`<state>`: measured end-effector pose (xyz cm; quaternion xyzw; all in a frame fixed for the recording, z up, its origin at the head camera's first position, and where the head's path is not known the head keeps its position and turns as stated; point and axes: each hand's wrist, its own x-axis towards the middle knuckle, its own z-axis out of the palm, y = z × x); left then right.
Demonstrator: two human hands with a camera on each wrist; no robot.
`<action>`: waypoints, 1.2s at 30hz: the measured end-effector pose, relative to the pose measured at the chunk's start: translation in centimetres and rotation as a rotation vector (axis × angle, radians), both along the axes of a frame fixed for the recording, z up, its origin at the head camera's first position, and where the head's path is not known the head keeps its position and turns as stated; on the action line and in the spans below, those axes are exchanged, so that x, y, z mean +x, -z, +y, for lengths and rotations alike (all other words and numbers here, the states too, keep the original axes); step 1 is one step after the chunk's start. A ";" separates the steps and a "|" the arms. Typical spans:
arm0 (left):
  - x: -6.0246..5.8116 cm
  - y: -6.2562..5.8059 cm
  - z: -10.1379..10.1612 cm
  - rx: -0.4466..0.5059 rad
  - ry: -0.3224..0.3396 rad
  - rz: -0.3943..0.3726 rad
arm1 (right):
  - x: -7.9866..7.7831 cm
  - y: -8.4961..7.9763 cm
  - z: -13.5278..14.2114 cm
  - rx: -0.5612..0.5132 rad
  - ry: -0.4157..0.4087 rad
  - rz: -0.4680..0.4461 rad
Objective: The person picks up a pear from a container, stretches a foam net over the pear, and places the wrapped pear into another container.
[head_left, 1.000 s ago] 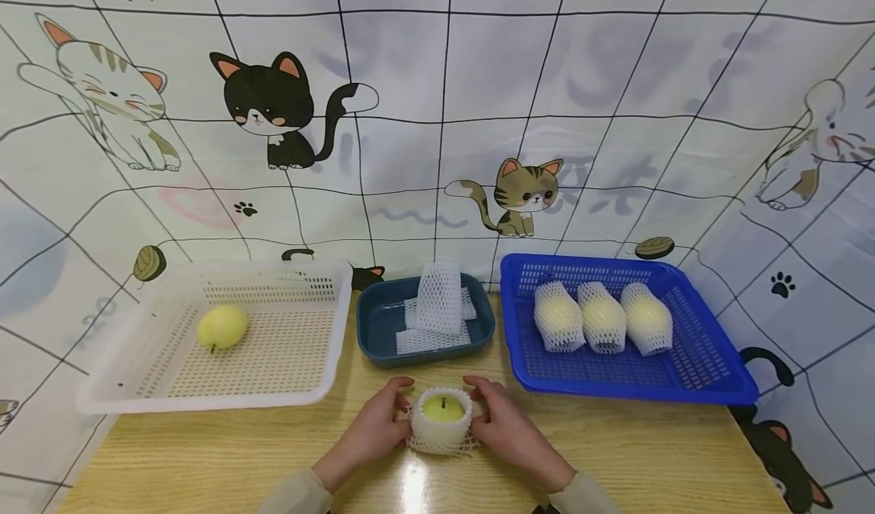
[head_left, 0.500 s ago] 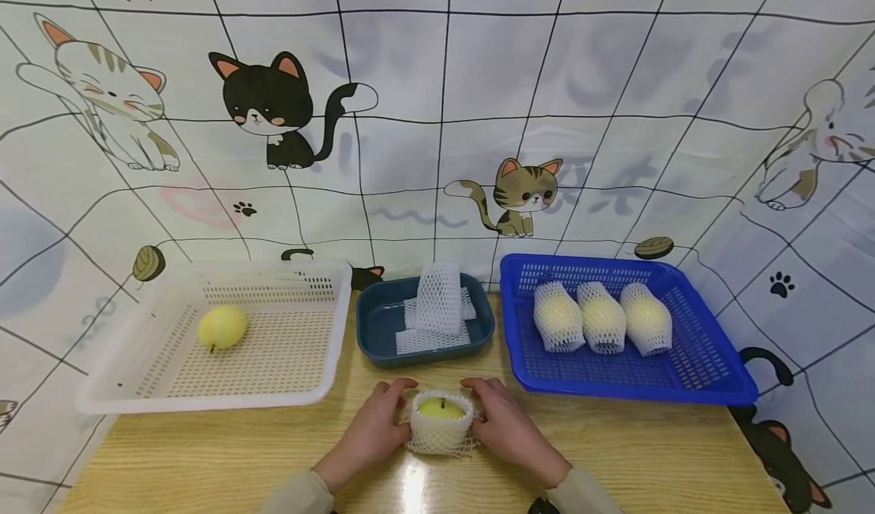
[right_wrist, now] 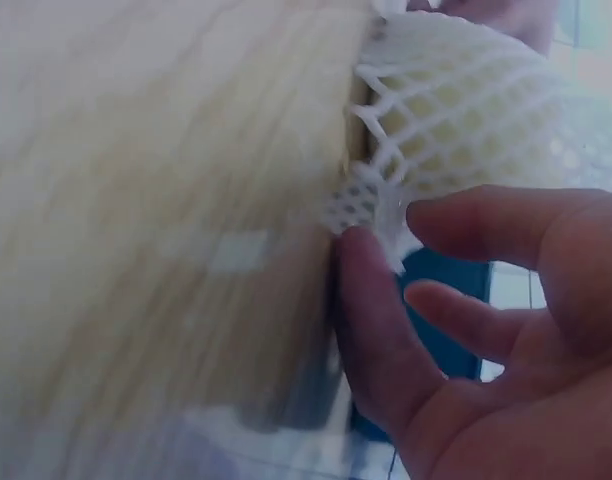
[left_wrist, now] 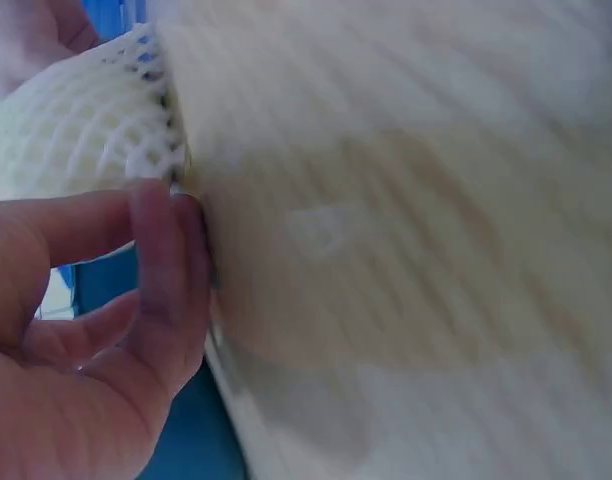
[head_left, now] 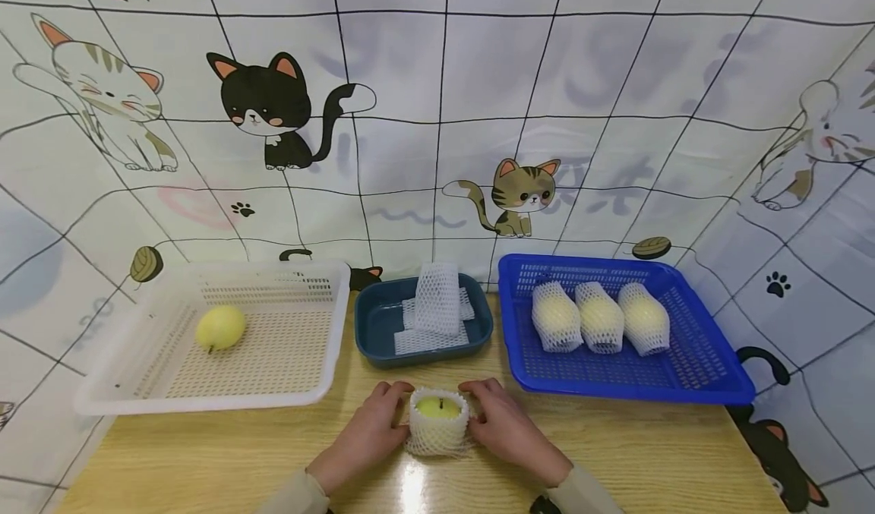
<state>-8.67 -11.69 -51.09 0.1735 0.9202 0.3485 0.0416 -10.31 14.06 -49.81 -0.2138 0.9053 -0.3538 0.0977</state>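
Observation:
A round yellow-green fruit point(head_left: 438, 406) with a dark stem stands on the table in the middle of the head view. Around it is a white foam net sleeve point(head_left: 437, 436), open at the top, its loose lower edge spread on the wood. On the left side my left hand point(head_left: 371, 429) pinches that lower edge between thumb and fingers. My right hand point(head_left: 504, 428) holds the opposite side; in the right wrist view, a flap of the net point(right_wrist: 361, 205) shows at its fingertips. The fruit's lower part is hidden behind the mesh.
A white basket point(head_left: 328, 347) with one bare fruit point(head_left: 221, 327) stands at left. Behind my hands is a dark teal tray point(head_left: 372, 351) holding flat net sleeves point(head_left: 437, 301). At right, a blue basket point(head_left: 711, 370) contains three sleeved fruits point(head_left: 599, 318).
The sleeve's thick, folded upper part has become a thinner, visibly latticed layer around the fruit. Both hands stay at its sides, with only slight finger shifts.

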 end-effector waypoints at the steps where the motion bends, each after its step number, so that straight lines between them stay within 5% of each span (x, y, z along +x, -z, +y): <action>1: 0.0 -0.1 -0.3 -0.006 0.012 0.004 | 0.0 -0.1 0.2 -0.004 -0.003 -0.002; 5: 0.1 -0.8 -1.4 0.010 0.058 0.000 | -0.2 -0.5 1.2 -0.055 -0.009 -0.031; 12: -0.3 -2.0 -1.5 0.248 0.192 -0.152 | -0.9 -0.7 2.1 -0.299 -0.127 -0.168; 17: -0.6 -1.4 -0.2 0.295 0.225 -0.169 | -0.5 -0.5 1.4 -0.223 -0.226 -0.159; 36: -0.5 -1.0 1.3 0.136 0.240 -0.113 | -0.6 -0.5 -0.2 -0.011 -0.251 -0.063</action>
